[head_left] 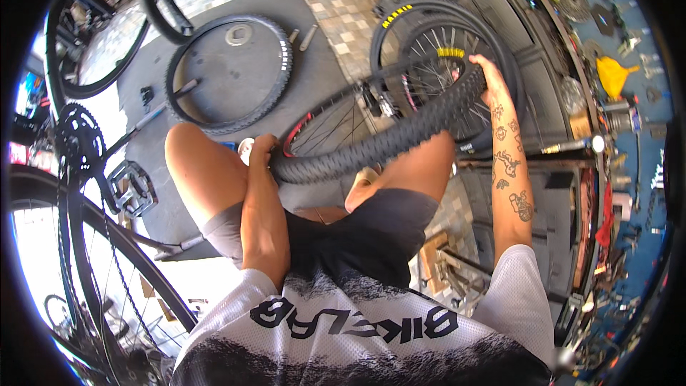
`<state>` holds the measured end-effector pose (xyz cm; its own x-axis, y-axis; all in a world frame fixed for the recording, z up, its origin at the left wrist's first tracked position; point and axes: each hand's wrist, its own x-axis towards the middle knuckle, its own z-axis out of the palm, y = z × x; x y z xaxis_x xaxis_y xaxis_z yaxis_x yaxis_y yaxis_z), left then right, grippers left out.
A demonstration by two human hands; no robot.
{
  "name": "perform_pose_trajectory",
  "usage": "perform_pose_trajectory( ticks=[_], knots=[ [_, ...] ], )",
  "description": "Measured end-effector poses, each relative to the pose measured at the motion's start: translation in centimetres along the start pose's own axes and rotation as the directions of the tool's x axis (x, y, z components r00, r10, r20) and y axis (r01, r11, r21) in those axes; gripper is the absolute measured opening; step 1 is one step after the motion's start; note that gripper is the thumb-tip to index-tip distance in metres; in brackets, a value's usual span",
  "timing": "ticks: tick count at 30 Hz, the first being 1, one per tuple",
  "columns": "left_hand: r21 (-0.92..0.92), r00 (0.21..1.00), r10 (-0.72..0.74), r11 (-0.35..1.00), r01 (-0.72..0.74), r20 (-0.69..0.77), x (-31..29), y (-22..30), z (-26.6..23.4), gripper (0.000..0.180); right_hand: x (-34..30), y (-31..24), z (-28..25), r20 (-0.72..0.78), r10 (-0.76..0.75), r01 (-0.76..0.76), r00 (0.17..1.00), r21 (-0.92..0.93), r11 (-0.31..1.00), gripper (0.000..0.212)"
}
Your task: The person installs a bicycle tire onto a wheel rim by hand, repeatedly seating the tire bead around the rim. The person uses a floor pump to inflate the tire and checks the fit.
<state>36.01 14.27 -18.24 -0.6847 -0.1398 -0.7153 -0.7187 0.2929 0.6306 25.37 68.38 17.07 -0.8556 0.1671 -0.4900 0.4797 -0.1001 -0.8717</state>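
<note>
A bicycle wheel leans across in front of my knees, its black knobby tire turned toward me. Part of its red and black rim and its spokes show behind the tread. My left hand is closed at the tire's left end, by my left knee; its fingertips are partly hidden. Beside that hand is a small round white object whose kind I cannot make out. At the far right end, my right hand grips the top of the tire, arm stretched forward.
A loose knobby tire lies on the dark mat, with small tools around it. More tires and a wheel lean against grey cabinets at right. A bicycle with crankset and pedal stands close on my left. Tools hang on a blue wall.
</note>
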Motion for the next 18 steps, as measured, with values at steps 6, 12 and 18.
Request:
perform_pose_trajectory(
  ticks=[6, 12, 18],
  knots=[
    [-0.64, 0.991, -0.131, 0.763, 0.093, -0.011, -5.6, 4.6, -11.0, 0.045, 0.6, 4.2, 1.1, -0.015, 0.185, -0.182, 0.983, -0.283, 0.942, 0.067],
    [0.184, 0.649, 0.739, 0.674, -0.715, -0.182, -11.6, 20.5, -9.8, 0.072, 0.6, 1.4, 7.1, 0.263, -0.699, 0.494, 0.665, -0.857, 0.147, 0.06],
    [0.599, 0.448, 0.829, 0.18, -0.781, 0.336, -15.9, 35.0, -2.8, 0.078, 1.1, 0.1, 14.8, 0.516, -0.414, 0.606, 0.75, -0.786, 0.118, 0.079]
  ],
)
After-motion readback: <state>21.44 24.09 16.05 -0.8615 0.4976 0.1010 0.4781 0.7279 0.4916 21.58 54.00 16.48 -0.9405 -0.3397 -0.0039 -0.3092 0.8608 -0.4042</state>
